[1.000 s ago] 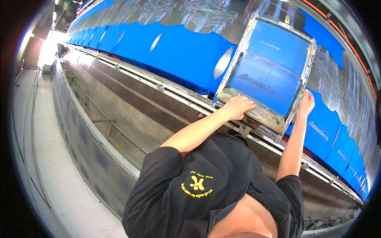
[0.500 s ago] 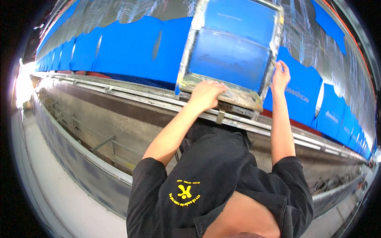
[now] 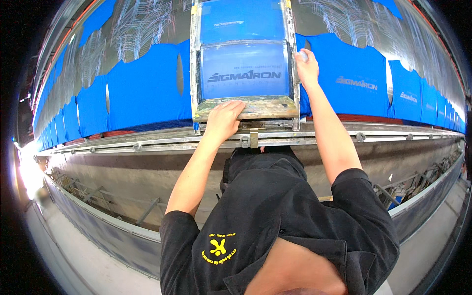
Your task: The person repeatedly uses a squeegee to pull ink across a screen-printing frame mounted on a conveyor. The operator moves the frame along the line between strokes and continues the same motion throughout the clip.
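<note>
A screen printing frame [image 3: 195, 64] with worn, paint-stained edges lies over a blue fabric piece, its mesh see-through and a dark printed mark showing inside. My left hand [image 3: 223, 119] is closed over the stained near bar at the frame's left corner, fingers together on top. Along the frame's right side, my right hand [image 3: 308, 70] has its fingers curled in against the edge, thumb up; the fingertips are partly hidden. Beside the frame, one blue fabric piece [image 3: 142, 86] is plain, and another blue fabric piece [image 3: 356, 78] to the right bears a dark print.
A long metal rail [image 3: 167, 142] with small stops runs along the table's near edge, with a metal clip [image 3: 253, 138] below the frame. More blue pieces line the grey table [image 3: 147, 29] both ways. Behind me stretches a low trough-like side panel [image 3: 103, 206].
The view has turned, so the frame now appears straight and farther left. My right hand's raised fingers have curled in at the frame's side. My left hand stays on the near bar.
</note>
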Available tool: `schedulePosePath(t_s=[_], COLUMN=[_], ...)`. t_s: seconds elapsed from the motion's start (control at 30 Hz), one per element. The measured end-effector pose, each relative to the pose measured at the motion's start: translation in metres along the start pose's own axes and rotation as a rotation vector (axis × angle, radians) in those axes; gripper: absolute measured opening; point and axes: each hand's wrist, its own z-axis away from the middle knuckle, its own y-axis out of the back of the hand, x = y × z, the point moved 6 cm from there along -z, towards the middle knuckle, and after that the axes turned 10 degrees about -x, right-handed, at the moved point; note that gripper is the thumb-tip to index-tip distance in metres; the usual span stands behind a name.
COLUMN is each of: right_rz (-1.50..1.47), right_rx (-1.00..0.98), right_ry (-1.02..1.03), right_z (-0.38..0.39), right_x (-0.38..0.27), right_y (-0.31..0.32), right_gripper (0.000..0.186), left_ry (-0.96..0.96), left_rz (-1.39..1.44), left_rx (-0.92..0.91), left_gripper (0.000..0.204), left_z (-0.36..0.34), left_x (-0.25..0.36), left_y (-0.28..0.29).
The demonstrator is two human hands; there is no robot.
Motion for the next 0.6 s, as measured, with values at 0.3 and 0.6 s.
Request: schedulePosePath(t_s=[0.3, 0.6], right_rz=[-0.174, -0.455], right_rx=[-0.051, -0.079], right_ry=[-0.006, -0.129], right_z=[-0.005, -0.007], right_x=[0.004, 0.006], right_y=[0.001, -0.001], right_gripper=[0.057, 0.045], left_ry=[0.04, -0.066], left_rz=[-0.053, -0.12], left_rx=[-0.101, 0.13], left_gripper=[0.043, 0.054], left_z=[-0.024, -0.127], left_x=[0.004, -0.062], left_y=[0.03, 0.06])
